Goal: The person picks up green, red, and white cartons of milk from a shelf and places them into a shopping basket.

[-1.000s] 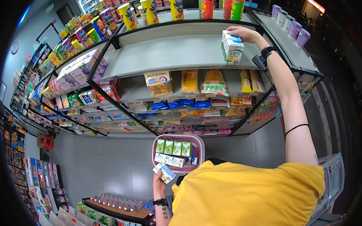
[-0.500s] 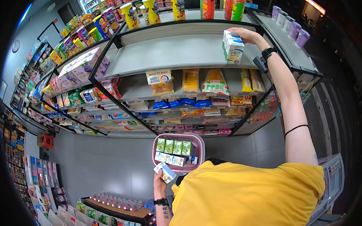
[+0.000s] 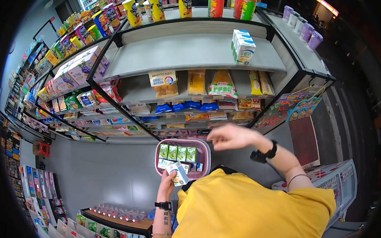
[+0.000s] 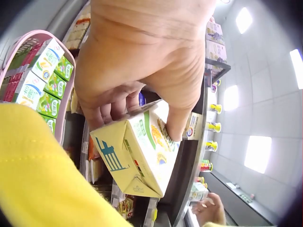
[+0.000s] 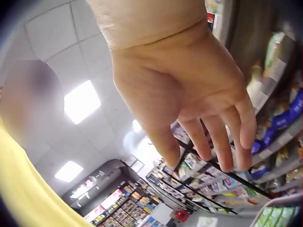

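My left hand [image 3: 166, 182] grips a white-and-blue milk carton [image 3: 178, 174] over the near side of a pink basket [image 3: 207, 156]. In the left wrist view, thumb and fingers clasp the carton's sides, its cream-coloured end facing the camera. Green drink cartons [image 3: 177, 153] stand in a row in the basket, with white milk cartons beside them, partly covered by the held one. My right hand [image 3: 231, 136] is just right of the basket, holding nothing; the right wrist view shows its fingers loosely extended. Milk cartons [image 3: 243, 47] stand together on the upper shelf's right side.
The shelf unit [image 3: 175, 56] rises ahead, with bagged bread [image 3: 163, 84] on the tier below the milk cartons and chip cans [image 3: 156, 7] along its top. A rack of bottles [image 3: 118, 213] is at lower left. A white glass-sided case [image 3: 342, 189] stands at right.
My right hand has let go of the cartons on the upper shelf and come down beside the basket. My left hand, still holding its carton, has shifted slightly and tilted it more upright.
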Demonstrator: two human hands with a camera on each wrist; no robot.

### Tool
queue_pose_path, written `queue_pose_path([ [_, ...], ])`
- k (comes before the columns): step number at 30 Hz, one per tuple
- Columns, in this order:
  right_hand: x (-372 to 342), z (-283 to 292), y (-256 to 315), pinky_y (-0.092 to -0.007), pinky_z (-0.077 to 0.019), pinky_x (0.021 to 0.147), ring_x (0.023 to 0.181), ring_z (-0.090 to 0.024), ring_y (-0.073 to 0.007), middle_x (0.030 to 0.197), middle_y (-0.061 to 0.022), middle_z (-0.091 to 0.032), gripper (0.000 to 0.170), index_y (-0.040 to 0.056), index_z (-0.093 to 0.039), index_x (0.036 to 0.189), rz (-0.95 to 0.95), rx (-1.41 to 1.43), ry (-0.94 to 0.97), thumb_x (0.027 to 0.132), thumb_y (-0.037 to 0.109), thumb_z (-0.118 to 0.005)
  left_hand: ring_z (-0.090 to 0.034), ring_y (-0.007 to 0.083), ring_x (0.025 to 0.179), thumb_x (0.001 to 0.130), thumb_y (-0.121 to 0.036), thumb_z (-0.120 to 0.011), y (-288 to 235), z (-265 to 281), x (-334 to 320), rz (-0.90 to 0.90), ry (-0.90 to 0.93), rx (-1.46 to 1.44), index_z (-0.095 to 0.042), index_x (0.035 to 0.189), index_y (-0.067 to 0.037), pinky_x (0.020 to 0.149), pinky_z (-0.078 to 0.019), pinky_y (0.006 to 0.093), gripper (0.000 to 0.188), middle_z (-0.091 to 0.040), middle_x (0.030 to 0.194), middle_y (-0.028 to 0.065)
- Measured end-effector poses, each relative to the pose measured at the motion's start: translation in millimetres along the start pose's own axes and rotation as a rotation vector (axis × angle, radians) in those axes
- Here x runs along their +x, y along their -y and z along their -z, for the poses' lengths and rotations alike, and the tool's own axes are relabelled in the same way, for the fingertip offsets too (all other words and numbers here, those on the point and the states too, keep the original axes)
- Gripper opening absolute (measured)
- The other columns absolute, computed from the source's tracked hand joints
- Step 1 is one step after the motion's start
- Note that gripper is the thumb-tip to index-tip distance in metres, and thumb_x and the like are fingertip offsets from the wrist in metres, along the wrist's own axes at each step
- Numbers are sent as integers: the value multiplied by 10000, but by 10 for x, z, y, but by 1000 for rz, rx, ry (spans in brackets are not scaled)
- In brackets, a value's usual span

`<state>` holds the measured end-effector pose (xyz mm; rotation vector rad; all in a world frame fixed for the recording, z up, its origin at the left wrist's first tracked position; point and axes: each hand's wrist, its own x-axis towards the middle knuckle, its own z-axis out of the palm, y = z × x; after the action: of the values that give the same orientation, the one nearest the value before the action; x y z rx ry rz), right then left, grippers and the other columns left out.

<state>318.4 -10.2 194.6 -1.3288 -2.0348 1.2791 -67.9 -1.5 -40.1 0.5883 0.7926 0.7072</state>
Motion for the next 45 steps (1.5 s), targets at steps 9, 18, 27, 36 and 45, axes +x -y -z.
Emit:
queue_pose_path([
  [9, -317, -914, -651, -344, -553, 805, 901, -709, -225, 1029, -132, -719, 491, 10, -568, 1317, -279, 197, -35, 939, 308, -663, -643, 166, 1074, 811, -83, -824, -315, -605, 243, 170, 265, 282, -435, 1392, -21, 925, -521, 324, 702, -656, 1190, 77],
  [18, -4, -1136, -729, -326, -546, 803, 929, -671, -194, 1105, -155, -680, 670, 9, -516, 1357, -176, 233, -202, 838, 325, -798, -645, 165, 1027, 763, -70, -865, -291, -1330, 555, -30, 596, 617, -484, 1191, -38, 864, -523, 316, 574, -666, 1106, 92],
  [27, 88, -469, -428, -391, -530, 820, 929, -671, -329, 987, -182, -680, 525, -7, -650, 1098, 21, -218, -296, 725, 313, -833, -539, 238, 1260, 834, -150, -807, -474, -1427, 541, -197, 509, 783, -392, 1389, -64, 1041, -430, 380, 698, -584, 1315, 143],
  [36, -38, 1944, 967, -279, -503, 786, 923, -620, -122, 1014, -86, -663, 454, 43, -603, 1222, 309, -463, -918, 825, 157, -791, -459, 298, 1363, 1000, -481, -555, -45, -105, 405, 165, 39, 839, -254, 1506, 81, 1117, -362, 392, 814, -490, 1456, 222],
  [45, 561, 3551, 337, -423, -524, 901, 1057, -660, -337, 1086, -166, -690, 451, 127, -583, 1211, 21, -1045, -878, 802, 176, -768, -478, 328, 1341, 942, -487, -634, 1208, 1413, -179, 177, -576, 723, -367, 1412, 121, 1109, -378, 382, 813, -492, 1421, 292],
])
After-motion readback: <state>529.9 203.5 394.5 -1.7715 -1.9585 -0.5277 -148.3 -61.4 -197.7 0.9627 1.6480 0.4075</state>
